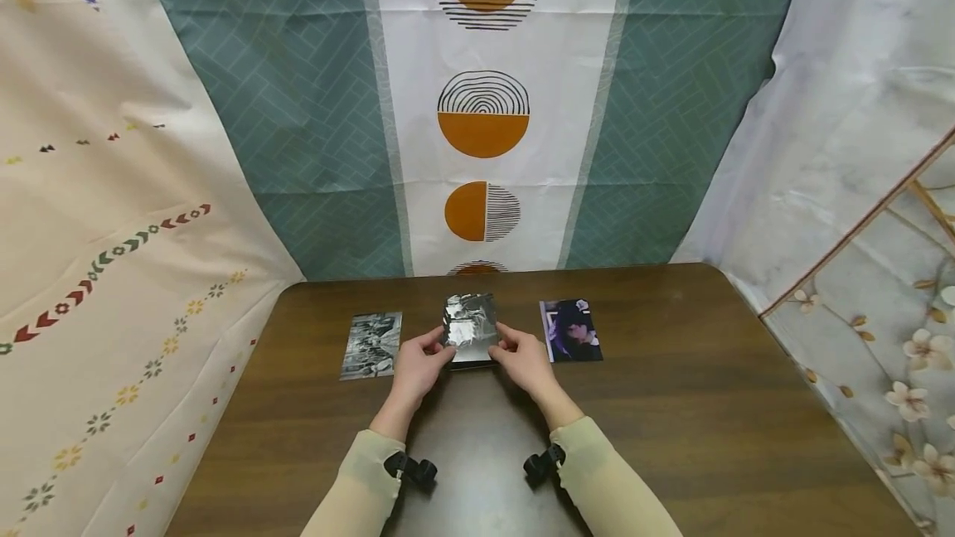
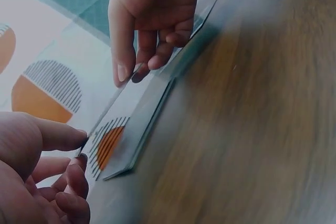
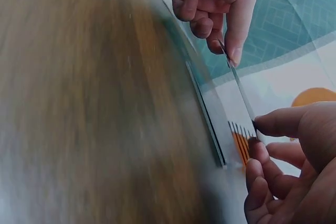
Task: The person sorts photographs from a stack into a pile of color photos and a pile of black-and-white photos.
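Note:
A glossy black-and-white photo (image 1: 470, 324) is held up between both hands in the middle of the table. My left hand (image 1: 418, 365) pinches its left edge between thumb and fingers. On the opposite edge, my right hand (image 1: 525, 363) has the same kind of pinch. The left wrist view shows the photo edge-on as a thin sheet, tilted and raised off the table. Below it lies a thin dark-edged stack (image 2: 152, 121) on the tabletop, whose edge also shows in the right wrist view; its top face is mostly hidden in the head view.
Another black-and-white photo (image 1: 372, 345) lies flat to the left of the hands. On the right lies a dark purple photo (image 1: 573, 331) of a person. The brown wooden table (image 1: 709, 413) ends at a patterned curtain (image 1: 321, 147) behind, with cloth hanging at both sides.

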The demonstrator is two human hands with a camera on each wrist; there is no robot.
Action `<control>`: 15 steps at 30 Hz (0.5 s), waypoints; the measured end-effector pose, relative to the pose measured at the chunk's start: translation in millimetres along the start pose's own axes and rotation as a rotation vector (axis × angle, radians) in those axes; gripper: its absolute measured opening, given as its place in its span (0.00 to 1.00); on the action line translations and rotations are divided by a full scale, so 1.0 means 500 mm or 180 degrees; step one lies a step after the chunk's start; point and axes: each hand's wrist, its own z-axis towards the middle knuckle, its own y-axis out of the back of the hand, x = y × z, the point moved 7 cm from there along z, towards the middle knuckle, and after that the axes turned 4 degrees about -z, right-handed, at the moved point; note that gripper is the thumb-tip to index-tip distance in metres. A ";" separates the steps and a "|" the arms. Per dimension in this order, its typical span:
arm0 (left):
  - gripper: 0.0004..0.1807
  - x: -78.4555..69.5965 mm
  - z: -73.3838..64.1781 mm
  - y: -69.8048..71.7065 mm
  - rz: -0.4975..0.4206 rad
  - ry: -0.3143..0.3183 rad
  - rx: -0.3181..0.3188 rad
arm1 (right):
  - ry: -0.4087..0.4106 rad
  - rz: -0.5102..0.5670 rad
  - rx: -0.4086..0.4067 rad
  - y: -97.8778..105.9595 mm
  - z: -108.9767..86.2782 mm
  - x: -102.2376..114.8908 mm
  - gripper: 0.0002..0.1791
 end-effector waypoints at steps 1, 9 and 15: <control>0.27 -0.001 0.000 0.007 -0.0002 -0.0002 -0.0007 | -0.0004 0.0022 0.0004 -0.003 0.000 0.005 0.28; 0.27 -0.003 -0.004 0.082 0.0244 -0.0054 -0.0049 | 0.0087 0.0195 0.0120 -0.050 0.002 0.061 0.28; 0.28 0.010 -0.007 0.138 0.0409 -0.0028 -0.0180 | 0.0134 0.0330 0.0210 -0.100 0.002 0.100 0.28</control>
